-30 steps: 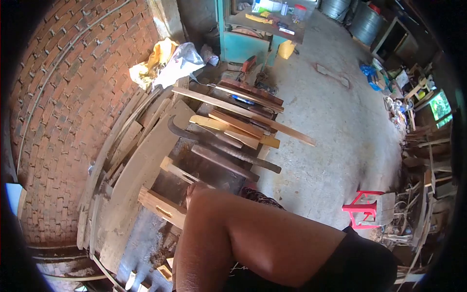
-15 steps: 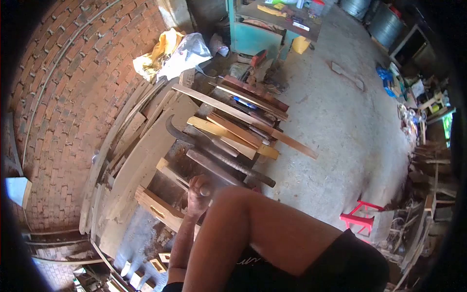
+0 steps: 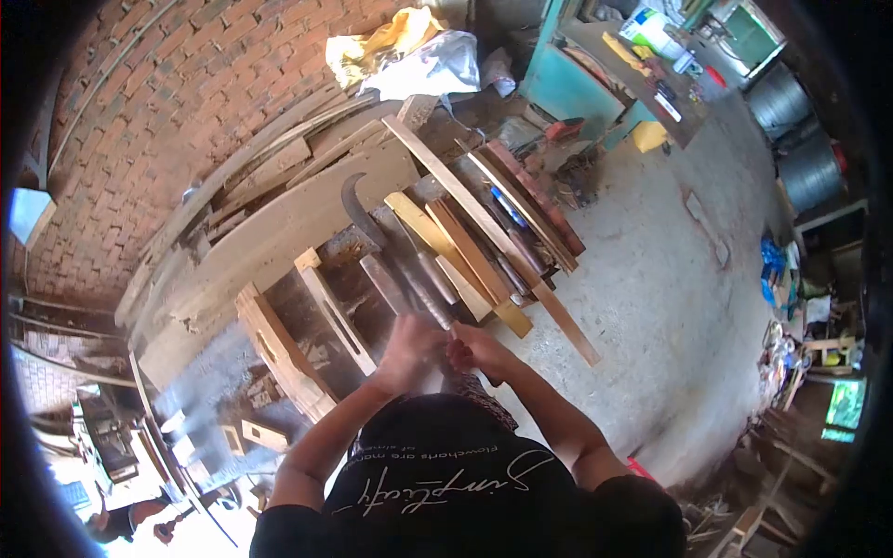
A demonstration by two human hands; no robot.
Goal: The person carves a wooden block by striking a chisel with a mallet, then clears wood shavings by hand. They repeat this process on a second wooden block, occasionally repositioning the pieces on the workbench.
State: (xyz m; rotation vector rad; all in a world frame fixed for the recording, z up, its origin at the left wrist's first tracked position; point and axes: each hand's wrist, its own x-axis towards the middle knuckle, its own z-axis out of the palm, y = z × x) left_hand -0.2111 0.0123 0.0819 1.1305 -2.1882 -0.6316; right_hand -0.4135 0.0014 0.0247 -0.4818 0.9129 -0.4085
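My left hand point(image 3: 407, 352) is smeared by motion over the near end of a dark wooden bar point(image 3: 384, 285), and its fingers cannot be made out. Close on its right, my right hand point(image 3: 476, 355) has curled fingers over the handle of a hooked blade point(image 3: 359, 212). Whether it grips that handle or something small is hidden. The blade's curved tip points away from me, toward a long board. Right of it are a chisel-like tool point(image 3: 435, 275), a yellowish wood strip point(image 3: 423, 228) and brown strips point(image 3: 470, 251). A slotted wood piece point(image 3: 337, 312) lies left of my left hand.
A thick mortised timber point(image 3: 279, 349) lies at left, beyond small wood blocks point(image 3: 264, 434). Long boards point(image 3: 288, 219) lean along the brick wall point(image 3: 139, 139). A cluttered table point(image 3: 595, 42) stands at the far right, with wire coils point(image 3: 807, 177) beyond. Concrete floor point(image 3: 642, 279) extends rightward.
My view has turned and tilted down. The raised knee has left the view; my torso and both forearms now show. My right hand has come into sight beside the left one.
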